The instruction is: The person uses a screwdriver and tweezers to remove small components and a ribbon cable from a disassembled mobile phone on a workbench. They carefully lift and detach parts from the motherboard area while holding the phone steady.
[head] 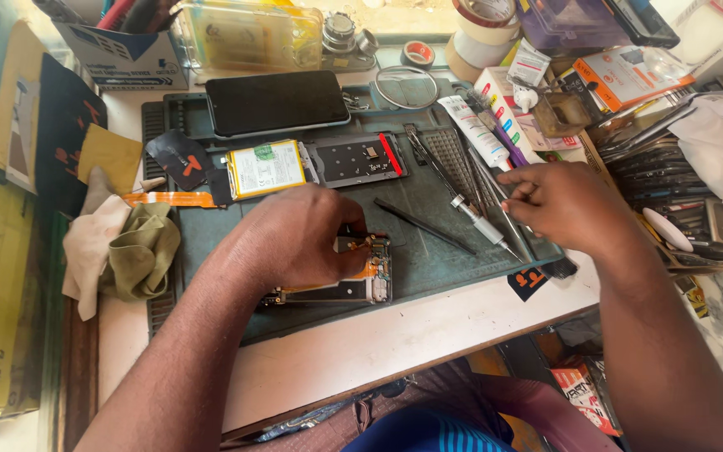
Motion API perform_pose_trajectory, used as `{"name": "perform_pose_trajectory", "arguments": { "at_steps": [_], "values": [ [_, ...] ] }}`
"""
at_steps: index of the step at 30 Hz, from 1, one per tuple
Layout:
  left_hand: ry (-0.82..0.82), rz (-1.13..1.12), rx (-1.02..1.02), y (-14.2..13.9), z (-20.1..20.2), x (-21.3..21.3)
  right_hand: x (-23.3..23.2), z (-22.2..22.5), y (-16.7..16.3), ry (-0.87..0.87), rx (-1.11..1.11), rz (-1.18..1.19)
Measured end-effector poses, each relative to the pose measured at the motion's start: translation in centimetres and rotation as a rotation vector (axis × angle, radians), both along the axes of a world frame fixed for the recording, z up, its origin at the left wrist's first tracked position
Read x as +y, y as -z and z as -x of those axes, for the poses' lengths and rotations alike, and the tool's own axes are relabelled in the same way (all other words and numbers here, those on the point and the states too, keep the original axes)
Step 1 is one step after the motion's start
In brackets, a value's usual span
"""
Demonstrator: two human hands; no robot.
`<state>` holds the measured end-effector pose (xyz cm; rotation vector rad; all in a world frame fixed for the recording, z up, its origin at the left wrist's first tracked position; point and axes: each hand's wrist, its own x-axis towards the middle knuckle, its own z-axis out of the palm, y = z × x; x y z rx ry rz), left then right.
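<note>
Here, the left hand (299, 238) lies curled over the upper end of an opened phone frame (353, 280), its fingers pressed down on the frame's top corner; the grip is closed onto that frame, though the fingertips themselves are hidden beneath the knuckles. The frame sits near the front edge of a grey-green work mat (428, 201), which covers the middle of the white desk (395, 335). The right hand (566, 205) hovers over the mat's right side, fingers loosely bent among a row of thin metal tools (483, 180); whether its grip has hold of 1 of them cannot be told. A silver screwdriver (487, 228) lies just left of that hand, tip pointing toward the mat's lower right corner, and a black spudger (424, 226) lies slanted between the 2 hands. Behind the left hand rest a yellow-labelled battery (267, 169) and a grey metal plate (355, 159) with a red strip, side by side; beyond them a dark phone (276, 102) lies face up. Crumpled cloths (123, 247) crowd the mat's left edge, and a white tube (474, 130) lies at the upper right. The barest stretch is the strip of desk between the mat's front edge and the desk's own front edge; the right side is hemmed by stacked parts and packets.
</note>
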<state>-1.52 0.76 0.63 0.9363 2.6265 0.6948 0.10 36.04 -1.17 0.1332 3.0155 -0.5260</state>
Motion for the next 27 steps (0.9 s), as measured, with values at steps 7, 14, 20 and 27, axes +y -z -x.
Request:
{"name": "perform_pose_trajectory", "arguments": {
  "at_steps": [7, 14, 20, 27],
  "values": [
    [0.005, -0.004, -0.010, 0.5, 0.4, -0.3, 0.3, -0.5, 0.7, -0.061, 0.175, 0.894],
    [0.048, -0.052, -0.067, 0.5, 0.6, -0.4, -6.8, -1.7, 3.5, -0.338, 0.361, 1.201],
    [0.080, -0.030, -0.074, 0.8, 0.9, -0.4, -9.8, -4.1, 5.7, -0.560, 0.306, 1.088],
    [0.064, -0.040, -0.073, 0.5, 0.7, -0.3, -9.7, -4.0, 6.2, -0.511, 0.275, 1.043]
  ]
}}
